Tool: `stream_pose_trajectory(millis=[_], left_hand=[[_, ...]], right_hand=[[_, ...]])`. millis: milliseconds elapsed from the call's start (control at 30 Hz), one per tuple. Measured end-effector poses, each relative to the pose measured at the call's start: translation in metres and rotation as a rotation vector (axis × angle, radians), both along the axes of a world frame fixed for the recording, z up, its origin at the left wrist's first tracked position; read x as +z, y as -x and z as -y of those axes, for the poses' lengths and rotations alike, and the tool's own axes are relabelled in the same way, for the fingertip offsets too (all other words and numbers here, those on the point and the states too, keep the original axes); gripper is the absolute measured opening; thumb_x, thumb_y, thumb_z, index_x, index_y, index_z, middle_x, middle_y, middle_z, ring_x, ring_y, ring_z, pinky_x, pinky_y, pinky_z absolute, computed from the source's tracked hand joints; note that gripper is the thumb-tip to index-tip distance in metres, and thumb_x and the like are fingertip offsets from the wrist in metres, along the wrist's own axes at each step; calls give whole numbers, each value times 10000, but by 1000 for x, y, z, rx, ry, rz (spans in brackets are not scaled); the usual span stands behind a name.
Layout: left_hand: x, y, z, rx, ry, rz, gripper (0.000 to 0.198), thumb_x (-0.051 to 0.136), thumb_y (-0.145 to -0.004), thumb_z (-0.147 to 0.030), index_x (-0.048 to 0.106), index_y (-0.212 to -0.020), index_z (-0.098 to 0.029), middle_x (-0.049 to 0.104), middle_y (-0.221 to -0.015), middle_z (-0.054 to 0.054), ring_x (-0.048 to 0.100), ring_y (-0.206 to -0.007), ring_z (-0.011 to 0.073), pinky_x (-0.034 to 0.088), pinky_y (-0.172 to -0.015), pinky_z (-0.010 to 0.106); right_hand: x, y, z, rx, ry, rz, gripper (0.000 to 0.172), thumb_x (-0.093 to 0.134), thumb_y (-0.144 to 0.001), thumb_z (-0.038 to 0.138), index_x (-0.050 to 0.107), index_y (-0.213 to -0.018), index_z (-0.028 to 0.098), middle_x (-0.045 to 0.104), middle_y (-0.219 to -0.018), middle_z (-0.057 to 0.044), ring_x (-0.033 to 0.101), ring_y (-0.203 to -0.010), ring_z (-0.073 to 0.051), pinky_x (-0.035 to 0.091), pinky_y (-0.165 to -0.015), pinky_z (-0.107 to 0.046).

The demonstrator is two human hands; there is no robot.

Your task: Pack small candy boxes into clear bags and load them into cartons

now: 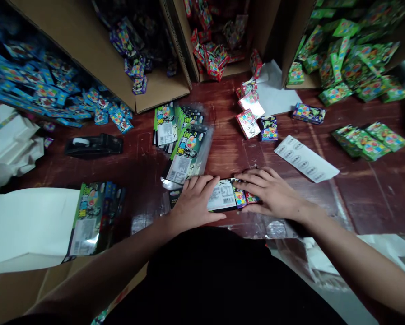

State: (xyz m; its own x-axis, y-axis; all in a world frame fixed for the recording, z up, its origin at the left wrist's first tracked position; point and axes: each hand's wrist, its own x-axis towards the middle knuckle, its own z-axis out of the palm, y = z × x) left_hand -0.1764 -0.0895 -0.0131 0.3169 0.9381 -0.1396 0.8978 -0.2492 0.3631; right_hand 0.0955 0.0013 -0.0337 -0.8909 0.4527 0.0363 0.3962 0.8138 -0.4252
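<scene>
Fingers parted, the left hand (pixel 196 198) spans a labelled packet (pixel 224 196) at the table's (pixel 225 151) near edge and the right hand (pixel 273 194) straddles small boxes (pixel 240 199) at its end, whether gripping cannot be told. Uneven pushing could crease the packet or skew the boxes; behind, open cartons (pixel 165 92) hold purple boxes (pixel 139 85), red boxes (pixel 216 58) and green boxes (pixel 336 94).

Four heaps of small boxes, too jumbled to count singly: one blue heap (pixel 49 92) left, then one purple heap (pixel 136 67), one red heap (pixel 214 58) and one green heap (pixel 354 67) far. Centre to right, two loose purple boxes (pixel 269 131) and one sticker sheet (pixel 305 159); left, one tape dispenser (pixel 104 145). Near centre, one printed pack (pixel 226 196), one purple box (pixel 239 197) and one red box (pixel 251 197) showing at its right end.
</scene>
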Motion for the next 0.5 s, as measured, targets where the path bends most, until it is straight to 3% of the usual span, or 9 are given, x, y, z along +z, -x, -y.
stream_pose_trajectory(millis=[133, 233, 300, 500], left_hand=[[-1, -4, -2, 0, -14, -14, 1051, 838, -644, -614, 369, -1501, -227, 522, -1383, 136, 469, -1240, 368, 360, -1061, 522], [-1, -4, -2, 13, -18, -22, 1028, 831, -657, -606, 373, -1496, -227, 519, -1386, 131, 465, -1252, 364, 354, -1077, 516], [-1, -5, -1, 10, -22, -24, 1021, 829, -659, -608, 378, -1491, -225, 521, -1382, 127, 466, -1254, 363, 353, -1079, 517], [-2, -6, -3, -13, -28, -48, 1049, 842, -636, -624, 387, -1479, -198, 529, -1375, 138, 476, -1229, 367, 364, -1048, 519]], right_hand=[[4, 2, -1, 42, 30, -10, 808, 552, -902, 692, 382, -1544, 231, 425, -1593, -99, 412, -1435, -302, 252, -1212, -570], [11, -18, -5, 34, 36, -3, 1030, 607, -830, 742, 208, -1610, 201, 237, -1670, -151, 259, -1522, -352, 121, -1233, -640], [12, -32, -7, 19, 42, 19, 1082, 646, -796, 743, 180, -1617, 213, 197, -1681, -152, 207, -1535, -381, 99, -1219, -681], [-3, -39, -9, -29, 93, -94, 722, 652, -902, 474, 390, -1535, 250, 489, -1533, -117, 471, -1398, -309, 164, -1230, -642]])
